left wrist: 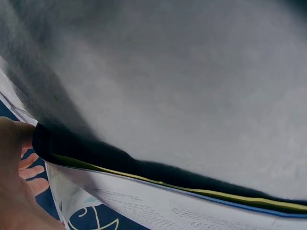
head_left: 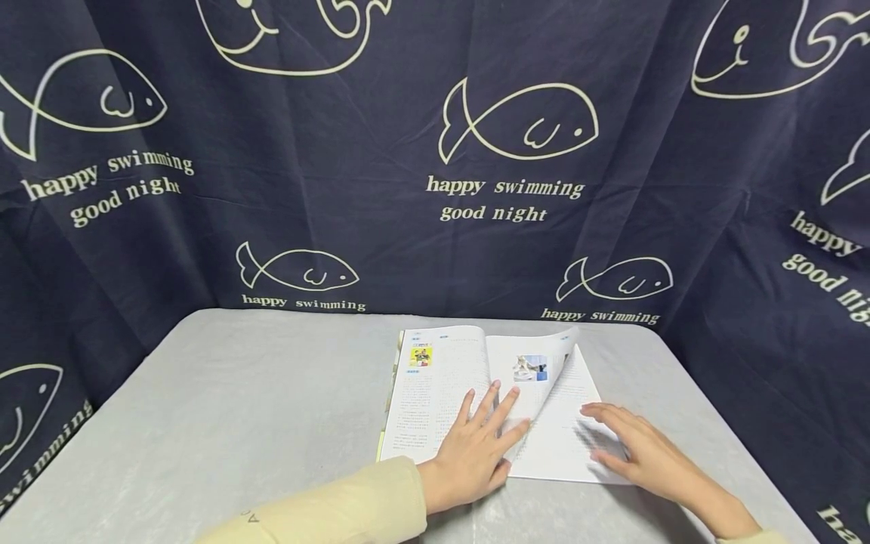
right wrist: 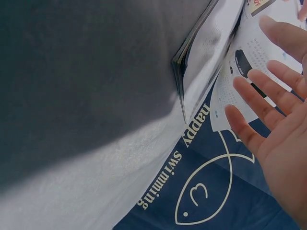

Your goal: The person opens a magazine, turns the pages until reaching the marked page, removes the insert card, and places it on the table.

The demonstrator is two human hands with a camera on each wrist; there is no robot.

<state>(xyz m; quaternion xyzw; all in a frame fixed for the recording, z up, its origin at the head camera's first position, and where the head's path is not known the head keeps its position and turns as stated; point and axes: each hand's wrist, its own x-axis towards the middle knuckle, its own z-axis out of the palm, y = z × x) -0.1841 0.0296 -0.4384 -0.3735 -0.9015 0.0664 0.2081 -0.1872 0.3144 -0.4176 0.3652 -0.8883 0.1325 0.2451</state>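
Book (head_left: 435, 412): one, spread with print facing up, on the grey table (head_left: 258, 393); the landmark for this entry. Left-hand page flat enough to read as a block of text, with a small yellow picture (head_left: 420, 356) near its top.

Raised page (head_left: 535, 387): one, standing partly off the right half of the book, its top outer corner bent upward; a photo (head_left: 529, 367) on its face. Under page (head_left: 578, 423): partly covered by it, along the book's right side.

Left hand (head_left: 472, 449): fingers spread and extended, across the lower middle of the book, reaching onto the raised page; nothing gripped. Sleeve (head_left: 333, 506): pale yellow, below the book at left.

Right hand (head_left: 646, 453): fingers loosely extended and apart, by the book's right edge, fingertips above the under page; nothing held. Whether the fingertips touched paper could not be told.

Curtain (head_left: 381, 166): dark blue, fish outlines, behind the book.

Step, as judged: a page turn, part done; which way the page travelled, unclear. Next move, as judged: called for guiding the raised page's free edge over and smoothing it flat by the fold, without creasing the bent corner.
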